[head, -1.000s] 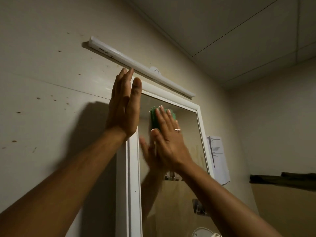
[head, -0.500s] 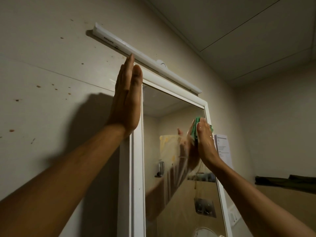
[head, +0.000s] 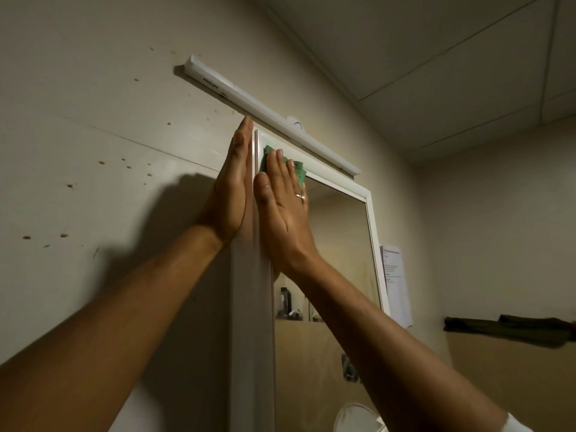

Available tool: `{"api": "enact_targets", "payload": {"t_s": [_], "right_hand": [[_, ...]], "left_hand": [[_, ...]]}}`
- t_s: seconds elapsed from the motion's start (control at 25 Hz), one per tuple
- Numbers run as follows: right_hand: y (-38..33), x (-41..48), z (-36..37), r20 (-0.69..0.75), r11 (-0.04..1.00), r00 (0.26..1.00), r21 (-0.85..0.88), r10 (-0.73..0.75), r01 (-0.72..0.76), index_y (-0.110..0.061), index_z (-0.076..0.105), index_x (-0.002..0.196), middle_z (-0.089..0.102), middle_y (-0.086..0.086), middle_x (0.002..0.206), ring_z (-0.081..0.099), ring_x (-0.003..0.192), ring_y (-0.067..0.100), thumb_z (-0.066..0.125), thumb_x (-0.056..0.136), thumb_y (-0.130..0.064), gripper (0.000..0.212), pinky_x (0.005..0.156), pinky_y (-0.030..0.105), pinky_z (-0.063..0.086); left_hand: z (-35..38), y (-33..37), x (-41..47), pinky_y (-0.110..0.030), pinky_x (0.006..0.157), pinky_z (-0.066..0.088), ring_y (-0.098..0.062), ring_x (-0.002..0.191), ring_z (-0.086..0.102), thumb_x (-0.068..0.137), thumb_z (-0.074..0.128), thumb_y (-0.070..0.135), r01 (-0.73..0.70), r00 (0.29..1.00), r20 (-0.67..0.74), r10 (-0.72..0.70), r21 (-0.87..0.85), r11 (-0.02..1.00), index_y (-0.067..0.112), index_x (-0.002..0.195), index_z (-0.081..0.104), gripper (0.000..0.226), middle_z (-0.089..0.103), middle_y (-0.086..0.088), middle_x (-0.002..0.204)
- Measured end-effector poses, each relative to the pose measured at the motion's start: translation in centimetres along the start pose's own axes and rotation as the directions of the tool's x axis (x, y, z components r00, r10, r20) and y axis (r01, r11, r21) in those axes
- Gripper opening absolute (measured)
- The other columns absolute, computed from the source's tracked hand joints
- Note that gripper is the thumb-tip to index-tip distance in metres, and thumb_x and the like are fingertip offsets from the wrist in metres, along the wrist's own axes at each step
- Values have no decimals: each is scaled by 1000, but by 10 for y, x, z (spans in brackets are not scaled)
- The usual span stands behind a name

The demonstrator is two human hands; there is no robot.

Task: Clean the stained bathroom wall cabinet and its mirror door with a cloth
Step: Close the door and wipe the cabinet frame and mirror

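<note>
On the far left, the beige wall (head: 93, 135) is dotted with small brown spots, and a white Philips light bar (head: 249, 101) runs along it above the cabinet. The left hand (head: 230, 194) is raised with its arm stretched up from the lower left; the hand is flat and open, fingers straight and held together, its palm laid against the left side panel of the white wall cabinet (head: 246, 307), fingertips reaching just below the light bar. It holds nothing.

Just to its right, the right hand (head: 280, 201) is also raised, arm coming up from the lower right, palm flat and fingers spread slightly, pressing a green cloth (head: 299, 173) against the top left corner of the mirror door (head: 336, 275). The cloth lies under the fingers, not pinched, and its folds stick out above and to the right of the fingertips, over the white door frame. A ring (head: 300, 196) sits on one finger.

Nothing of the cabinet's inside shows. The mirror glass reflects a small shelf with a dark bottle (head: 285, 302) on it. Right of the cabinet, a printed paper sheet (head: 396, 282) hangs on the wall, and farther right a dark green fabric (head: 514, 330) lies along a ledge.
</note>
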State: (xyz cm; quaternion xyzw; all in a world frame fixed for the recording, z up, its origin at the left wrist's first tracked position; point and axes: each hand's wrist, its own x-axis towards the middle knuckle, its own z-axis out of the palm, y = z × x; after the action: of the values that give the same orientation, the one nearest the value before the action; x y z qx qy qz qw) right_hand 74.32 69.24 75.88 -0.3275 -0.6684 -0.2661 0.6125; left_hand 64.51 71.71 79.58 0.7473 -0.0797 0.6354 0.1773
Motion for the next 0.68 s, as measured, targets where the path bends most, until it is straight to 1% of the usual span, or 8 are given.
{"api": "enact_targets", "payload": {"t_s": [0.08, 0.12, 0.2, 0.32, 0.4, 0.48, 0.6, 0.68], "right_hand": [[6, -20, 1, 13, 998, 1000, -62, -28, 29, -25, 8, 164, 0, -8, 172, -9, 156, 5, 8, 94, -75, 86, 127, 51, 1], [12, -30, -3, 22, 995, 999, -87, -44, 45, -24, 8, 164, 0, -8, 172, -9, 156, 5, 5, 93, -78, 89, 127, 52, 2], [26, -46, -6, 41, 987, 996, -139, -82, 86, -23, 10, 164, 2, -7, 172, -8, 157, 8, 1, 93, -79, 91, 127, 53, 4], [47, -55, -13, 53, 972, 990, -189, -133, 141, -22, 14, 164, 3, -7, 172, -6, 158, 10, 4, 98, -72, 83, 128, 50, 4], [73, -51, -25, 30, 975, 992, -184, -123, 127, -23, 14, 164, 4, -9, 172, -5, 157, 8, 12, 102, -64, 74, 128, 48, 3], [120, -42, -43, -30, 982, 999, -185, -33, 27, -29, 13, 164, 3, -13, 171, -5, 157, 5, 19, 102, -59, 69, 128, 52, 6], [183, -21, -79, -104, 966, 974, -142, 202, -215, -40, 11, 162, 5, -16, 171, 3, 157, 10, 16, 95, -78, 77, 126, 58, 13], [204, -19, -89, -113, 949, 955, -126, 276, -289, -37, 11, 163, 7, -13, 171, 6, 157, 12, 17, 94, -77, 80, 127, 56, 13]], "left_hand": [[3, 5, -2, -35, 127, 15, -8, 156, 11, 102, 11, 56, 4, 1000, -4, -4, 43, 999, 32, 164, 9, 66, 9, 12, 171], [7, 7, -5, -40, 129, 11, -7, 156, 7, 100, 12, 58, -2, 1000, -12, 3, 97, 995, 33, 164, 8, 68, 6, 13, 171], [15, 7, -11, -43, 129, 6, -4, 156, 2, 98, 13, 57, -28, 998, -43, 38, 227, 974, 32, 164, 7, 70, 3, 14, 171], [26, 1, -17, -45, 129, 7, -4, 156, 1, 100, 15, 57, -65, 990, -97, 104, 342, 937, 31, 164, 8, 69, 3, 12, 171], [29, -6, -18, -45, 129, 6, -3, 156, -1, 99, 14, 62, -85, 983, -114, 143, 406, 910, 31, 164, 10, 72, 2, 12, 171], [30, -10, -17, -43, 129, 6, -1, 155, -2, 96, 14, 65, -93, 980, -122, 160, 429, 899, 32, 164, 11, 76, 2, 14, 171], [30, -13, -17, -42, 129, 7, 0, 155, 0, 97, 15, 65, -108, 976, -125, 177, 430, 897, 31, 164, 13, 75, 4, 14, 171], [29, -15, -16, -42, 129, 9, 0, 155, 1, 98, 16, 64, -115, 976, -121, 181, 416, 902, 32, 164, 13, 73, 5, 15, 171]]}}
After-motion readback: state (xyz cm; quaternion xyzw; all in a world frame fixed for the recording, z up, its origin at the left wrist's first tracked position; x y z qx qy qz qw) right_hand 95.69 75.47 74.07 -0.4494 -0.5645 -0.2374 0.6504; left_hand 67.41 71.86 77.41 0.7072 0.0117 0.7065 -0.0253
